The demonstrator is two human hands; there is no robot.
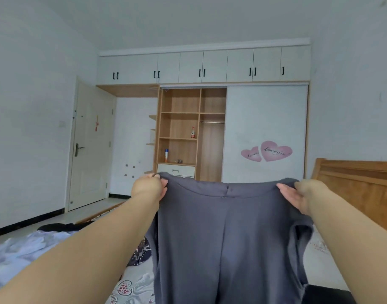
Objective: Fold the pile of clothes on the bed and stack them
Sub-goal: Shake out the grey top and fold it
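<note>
Holding: one grey garment (pixel 227 238), raised in front of the person at arm's length, its top band stretched level between both hands and the cloth hanging straight down past the bottom edge of the view.
Left hand (pixel 149 187): grip clenched on the garment's left top corner, fingers curled over the band.
Right hand (pixel 298 197): grip grasping the right top corner, thumb in front, fingers behind the cloth.
Arms: two, bare, both reaching forward.
Garment detail: one centre seam running down the front; side folds hang loose on both edges.
Bed (pixel 319 266): below the garment, patterned sheet with hearts; bare sheet shows on the right of the hanging cloth.
Other clothes on bed: one pale blue piece (pixel 23 253) at left; one black piece (pixel 56 227) behind it near the bed's far edge; one dark patterned piece (pixel 142 251) just left of the grey cloth. One more dark item at the lower right corner, too cut off to identify.
Headboard (pixel 359 185): wooden, at the right edge.
Open room: a strip of bare floor (pixel 82 213) between bed and door.
Door (pixel 89 148): one, white, shut, at left.
Wardrobe (pixel 201 119): sliding panel (pixel 265 132) covering the right part, two pink heart stickers on it; open shelves at centre hold two bottles and one small dark object.
Upper cupboards: one row, all shut.
</note>
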